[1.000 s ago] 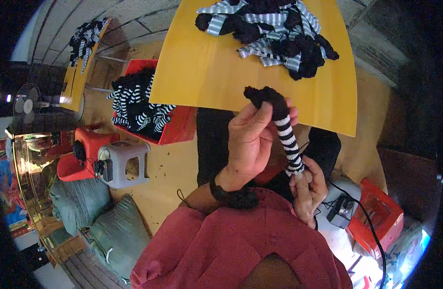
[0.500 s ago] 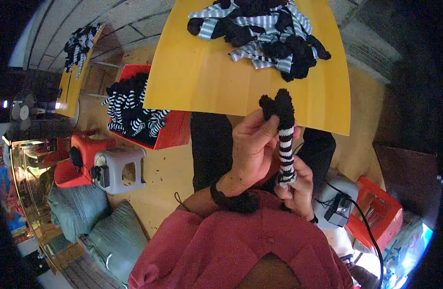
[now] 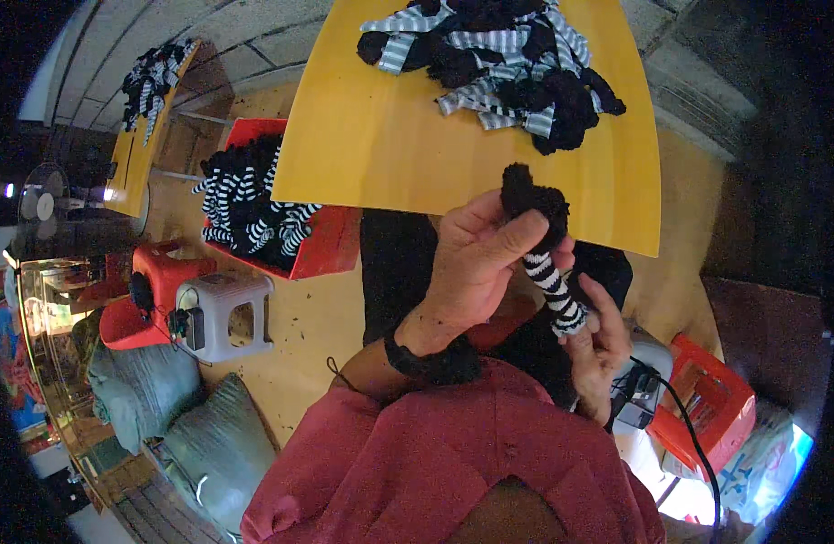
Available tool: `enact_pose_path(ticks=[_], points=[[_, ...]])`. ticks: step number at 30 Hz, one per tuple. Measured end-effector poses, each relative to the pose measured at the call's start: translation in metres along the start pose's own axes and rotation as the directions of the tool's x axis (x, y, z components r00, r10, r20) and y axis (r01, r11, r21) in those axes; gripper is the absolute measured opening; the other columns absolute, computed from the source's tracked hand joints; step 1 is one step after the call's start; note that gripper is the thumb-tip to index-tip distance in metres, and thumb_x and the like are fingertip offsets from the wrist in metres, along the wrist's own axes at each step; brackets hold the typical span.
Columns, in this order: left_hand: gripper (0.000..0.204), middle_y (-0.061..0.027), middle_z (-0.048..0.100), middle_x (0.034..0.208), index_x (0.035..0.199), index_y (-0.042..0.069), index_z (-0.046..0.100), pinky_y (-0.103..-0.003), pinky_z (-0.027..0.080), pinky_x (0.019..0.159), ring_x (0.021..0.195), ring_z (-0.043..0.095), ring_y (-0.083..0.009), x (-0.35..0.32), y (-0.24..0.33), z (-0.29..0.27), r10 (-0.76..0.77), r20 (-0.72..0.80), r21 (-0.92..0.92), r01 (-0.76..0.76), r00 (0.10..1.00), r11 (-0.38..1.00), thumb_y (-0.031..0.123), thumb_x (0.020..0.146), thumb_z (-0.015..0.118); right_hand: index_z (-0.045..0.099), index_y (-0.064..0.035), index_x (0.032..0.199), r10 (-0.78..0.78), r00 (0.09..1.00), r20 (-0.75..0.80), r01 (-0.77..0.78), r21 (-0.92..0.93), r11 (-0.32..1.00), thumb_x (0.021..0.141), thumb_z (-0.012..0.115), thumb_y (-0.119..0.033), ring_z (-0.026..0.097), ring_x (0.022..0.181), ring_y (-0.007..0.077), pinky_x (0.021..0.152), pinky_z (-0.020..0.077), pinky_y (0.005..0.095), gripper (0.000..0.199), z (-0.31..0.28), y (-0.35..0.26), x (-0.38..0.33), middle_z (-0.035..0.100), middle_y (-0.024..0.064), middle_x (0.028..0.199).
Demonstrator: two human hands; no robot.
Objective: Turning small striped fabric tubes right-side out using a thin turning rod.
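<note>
In front of my body I hold a striped black-and-white knitted tube (image 3: pixel 551 281) with a fuzzy black end. My left hand (image 3: pixel 476 263) is closed around the fuzzy end, its thumb pressed across the black part. The tube slants down to the right toward a frilled cuff. At that cuff my right hand (image 3: pixel 601 349) pinches lightly with the thumb, its index finger stretched upward along the side. A pile of black fuzzy pieces with grey-and-white striped parts (image 3: pixel 516 77) lies on the far half of the yellow table (image 3: pixel 380 172).
Left of the table, a red bin (image 3: pixel 331 245) holds several striped black-and-white pieces. Red (image 3: pixel 117 322) and grey plastic stools (image 3: pixel 219 349) stand beside grey-green cushions (image 3: pixel 222 453). To the right are a red crate-like stool (image 3: pixel 721 408) and a black cable (image 3: pixel 692 426).
The striped tube has tilted from nearly upright, its cuff swinging right. My right hand has moved right and its fingers have loosened. My left thumb has shifted across the fuzzy end.
</note>
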State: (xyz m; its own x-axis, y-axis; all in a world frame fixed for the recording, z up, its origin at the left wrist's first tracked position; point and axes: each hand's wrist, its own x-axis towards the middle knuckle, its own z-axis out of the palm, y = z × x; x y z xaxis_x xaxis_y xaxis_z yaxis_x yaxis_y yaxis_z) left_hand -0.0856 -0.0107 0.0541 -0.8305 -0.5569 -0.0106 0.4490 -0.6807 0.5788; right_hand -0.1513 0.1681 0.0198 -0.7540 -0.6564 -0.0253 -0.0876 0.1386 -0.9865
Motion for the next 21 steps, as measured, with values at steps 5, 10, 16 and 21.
enact_pose_path(ticks=[5,10,16,21], points=[[0.019,-0.0110,0.064,0.083,0.099,-0.004,0.058,-0.031,0.052,0.068,0.074,0.063,-0.0195,-0.011,-0.018,0.001,0.003,-0.047,-0.060,-0.006,0.999,0.998,0.009,0.085,0.061,0.049,0.0018,0.122,-0.192,0.981,0.029,0.194,-0.140,0.971,0.085,0.059,-0.015,0.051,0.059,0.0052,0.054,0.0403,0.0199,0.042,0.000,0.004,0.005,0.059,-0.0004,0.069],[0.019,-0.0097,0.064,0.082,0.098,-0.003,0.058,-0.029,0.051,0.068,0.075,0.063,-0.0173,-0.017,-0.017,0.001,-0.025,-0.007,0.020,0.025,1.000,0.999,0.009,0.084,0.061,0.045,0.0010,0.125,0.234,0.899,0.370,-0.421,0.590,0.689,0.082,0.061,-0.016,0.039,0.046,0.0048,0.037,0.0236,0.0177,0.049,0.007,-0.007,0.006,0.059,0.0060,0.086],[0.021,-0.0130,0.063,0.085,0.102,-0.001,0.055,-0.033,0.052,0.068,0.076,0.063,-0.0213,-0.009,-0.004,0.005,-0.033,-0.075,0.035,0.035,0.997,0.999,0.014,0.087,0.058,0.046,-0.0019,0.123,0.287,0.907,0.309,-0.408,0.470,0.783,0.086,0.054,-0.008,0.044,0.056,0.0024,0.045,0.0293,0.0146,0.038,0.013,-0.011,-0.001,0.059,-0.0005,0.084],[0.019,-0.0145,0.061,0.096,0.106,0.003,0.052,-0.038,0.052,0.072,0.080,0.063,-0.0262,0.001,0.006,-0.001,0.197,-0.183,0.165,-0.167,0.963,0.972,0.015,0.092,0.050,0.047,-0.0014,0.123,0.201,0.964,0.175,-0.243,0.263,0.934,0.087,0.056,-0.007,0.043,0.060,0.0013,0.052,0.0322,0.0143,0.038,0.009,-0.005,-0.009,0.060,-0.0023,0.082]])
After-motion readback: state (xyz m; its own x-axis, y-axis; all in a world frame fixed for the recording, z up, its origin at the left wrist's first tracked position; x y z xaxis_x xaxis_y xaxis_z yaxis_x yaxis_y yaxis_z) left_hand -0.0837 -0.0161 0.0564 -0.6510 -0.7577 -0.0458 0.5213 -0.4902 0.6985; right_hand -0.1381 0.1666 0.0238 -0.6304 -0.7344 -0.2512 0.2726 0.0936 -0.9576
